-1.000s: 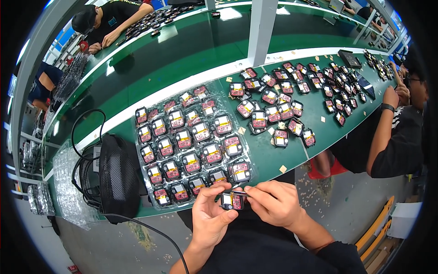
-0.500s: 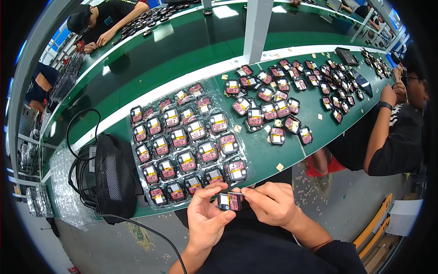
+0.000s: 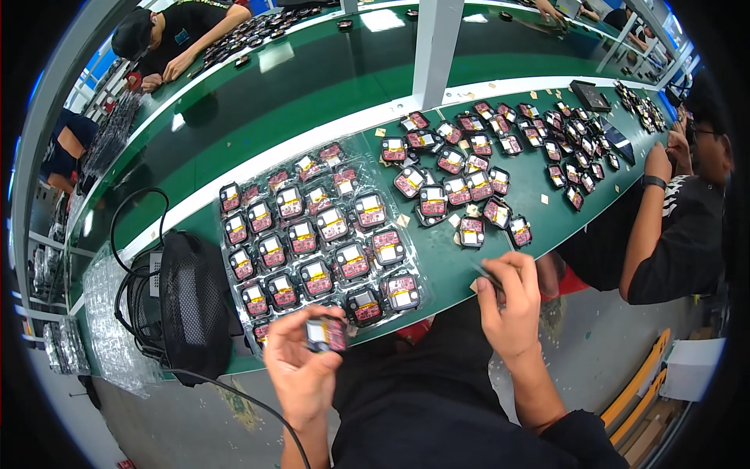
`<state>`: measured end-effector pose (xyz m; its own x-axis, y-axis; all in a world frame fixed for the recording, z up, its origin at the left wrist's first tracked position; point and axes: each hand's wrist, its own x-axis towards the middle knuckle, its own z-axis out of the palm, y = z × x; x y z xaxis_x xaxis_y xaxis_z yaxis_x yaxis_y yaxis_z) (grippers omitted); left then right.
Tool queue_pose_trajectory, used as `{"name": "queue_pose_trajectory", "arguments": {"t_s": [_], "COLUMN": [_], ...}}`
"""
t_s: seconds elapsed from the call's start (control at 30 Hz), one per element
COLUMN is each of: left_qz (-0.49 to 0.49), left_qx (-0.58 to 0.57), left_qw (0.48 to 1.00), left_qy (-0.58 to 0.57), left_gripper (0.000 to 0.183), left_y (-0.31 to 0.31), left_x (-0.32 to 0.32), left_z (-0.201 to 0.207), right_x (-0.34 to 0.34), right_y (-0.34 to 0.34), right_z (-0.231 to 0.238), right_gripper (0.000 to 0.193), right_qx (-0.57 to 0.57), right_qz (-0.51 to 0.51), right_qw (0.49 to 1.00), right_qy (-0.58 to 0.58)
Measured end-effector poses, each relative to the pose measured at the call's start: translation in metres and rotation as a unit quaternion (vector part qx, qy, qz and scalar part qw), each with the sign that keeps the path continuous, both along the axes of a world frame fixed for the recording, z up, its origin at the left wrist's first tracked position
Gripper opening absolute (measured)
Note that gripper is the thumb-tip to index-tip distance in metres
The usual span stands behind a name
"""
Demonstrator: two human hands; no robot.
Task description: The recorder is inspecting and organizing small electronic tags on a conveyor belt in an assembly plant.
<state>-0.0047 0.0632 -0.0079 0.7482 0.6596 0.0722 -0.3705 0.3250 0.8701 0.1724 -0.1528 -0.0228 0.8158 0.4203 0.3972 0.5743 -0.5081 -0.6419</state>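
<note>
My left hand (image 3: pixel 301 375) grips a small black device housing (image 3: pixel 326 334) by its edges, over the near edge of the tray. A red circuit board and a pale square part show in its open face. My right hand (image 3: pixel 512 309) is raised off to the right, its fingers pinching a slim tweezers-like tool (image 3: pixel 483 272), blurred, that points up and left. In front of the left hand lies a clear plastic tray (image 3: pixel 422 262) with rows of similar housings (image 3: pixel 354 260), many with a yellow strip.
Loose housings (image 3: pixel 478 184) lie scattered on the green table (image 3: pixel 445 273), among small tan paper pieces (image 3: pixel 544 199). A black mesh bag (image 3: pixel 191 305) with a cable and stacked clear trays (image 3: pixel 117 320) stand left. A co-worker (image 3: pixel 672 219) sits at right; a metal post (image 3: pixel 432 55) rises behind.
My left hand has moved left with the housing, toward the tray. My right hand has drawn away from it to the right and up, still with the slim tool.
</note>
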Motion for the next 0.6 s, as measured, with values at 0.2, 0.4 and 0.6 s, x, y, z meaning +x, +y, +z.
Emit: {"name": "queue_pose_trajectory", "arguments": {"t_s": [0.2, 0.4, 0.6], "left_qz": [0.122, 0.197, 0.218], "left_qx": [0.126, 0.344, 0.485], "left_qw": [0.977, 0.903, 0.806], "left_qy": [0.121, 0.167, 0.26], "left_gripper": [0.045, 0.024, 0.022], "left_y": [0.064, 0.117, 0.169], "left_x": [0.016, 0.048, 0.09], "left_z": [0.024, 0.034, 0.03], "right_x": [0.006, 0.014, 0.015], "right_y": [0.009, 0.01, 0.013], "right_z": [0.007, -0.004, -0.008], "right_gripper": [0.044, 0.036, 0.03], "right_qx": [-0.135, -0.124, -0.096], "right_qz": [-0.008, -0.026, -0.031], "right_qw": [0.99, 0.991, 0.995], "right_qy": [0.031, 0.034, 0.018]}}
